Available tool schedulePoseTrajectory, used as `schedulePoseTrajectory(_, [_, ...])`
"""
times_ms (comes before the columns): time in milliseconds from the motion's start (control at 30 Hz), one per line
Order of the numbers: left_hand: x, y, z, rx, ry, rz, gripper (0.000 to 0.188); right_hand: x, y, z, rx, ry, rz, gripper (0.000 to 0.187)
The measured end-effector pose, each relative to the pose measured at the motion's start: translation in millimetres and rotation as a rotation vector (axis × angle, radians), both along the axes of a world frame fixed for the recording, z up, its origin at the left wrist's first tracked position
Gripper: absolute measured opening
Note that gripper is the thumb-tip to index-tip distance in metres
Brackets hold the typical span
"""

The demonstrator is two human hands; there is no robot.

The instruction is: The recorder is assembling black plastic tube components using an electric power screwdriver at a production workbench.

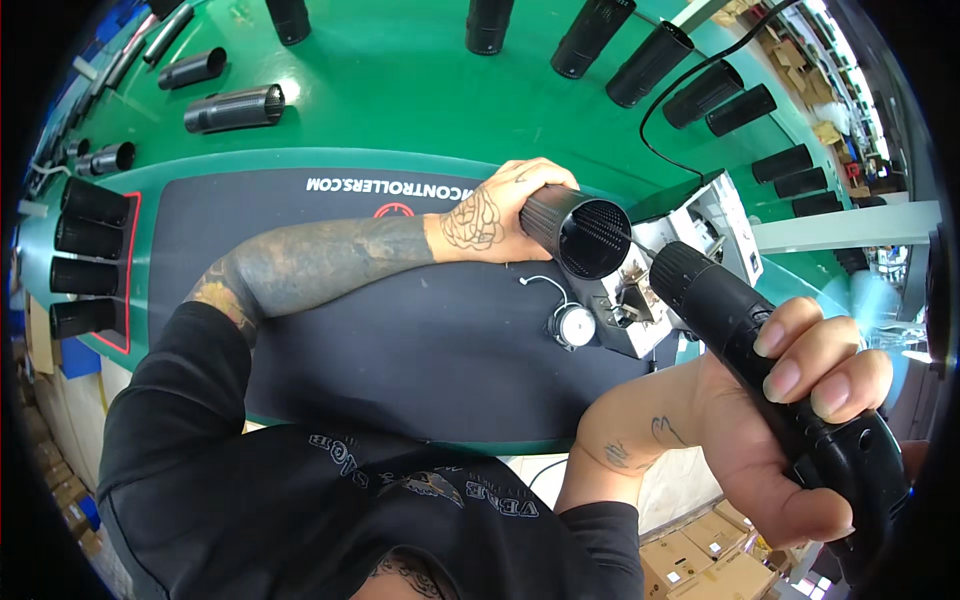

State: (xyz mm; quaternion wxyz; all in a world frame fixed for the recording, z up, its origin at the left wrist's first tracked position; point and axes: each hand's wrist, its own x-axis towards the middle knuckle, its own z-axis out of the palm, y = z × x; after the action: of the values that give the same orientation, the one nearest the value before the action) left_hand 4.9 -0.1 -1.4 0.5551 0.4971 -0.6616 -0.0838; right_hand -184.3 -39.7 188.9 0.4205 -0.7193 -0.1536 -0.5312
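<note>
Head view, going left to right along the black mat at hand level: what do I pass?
Stack of black tubes at the mat's left edge → left hand → ribbed black tube it grips → small round part with a wire → black power screwdriver → right hand holding it.

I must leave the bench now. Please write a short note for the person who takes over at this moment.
Left hand: grips a black ribbed cylinder housing, open end toward the camera, above the dark mat.
Right hand: holds a black electric screwdriver, tip pointing at the white fixture.
A small round part with a wire lies loose on the mat.
More black housings lie around the green table.
Done: housing picked up. Left: driver has not touched anything yet.
</note>
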Motion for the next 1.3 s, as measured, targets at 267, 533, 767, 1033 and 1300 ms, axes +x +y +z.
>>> schedulePoseTrajectory(267, [-1.0,0.8,1.6,-0.020,-0.007,-0.011,0.063,0.4,2.8,3.1,-0.013,0.001,0.015,0.059])
schedulePoseTrajectory(533, [-0.7,0.2,-1.9,-0.016,-0.004,-0.021,0.064,10.2,5.8,-2.4,0.009,0.026,0.023,0.058])
schedulePoseTrajectory(767, [-2.7,-2.7,-3.6,-0.043,-0.016,-0.065,0.065,10.3,0.2,-5.1,0.022,0.014,0.023,0.056])
schedulePoseTrajectory(1033, [3.5,1.3,-3.8,0.029,0.066,0.038,0.069,-42.1,10.8,27.7,0.204,-0.420,0.117,0.036])
schedulePoseTrajectory(1300, [-3.1,-1.5,1.4,0.029,0.064,-0.039,0.066,-76.3,15.8,34.5,0.379,-0.048,-0.124,0.039])
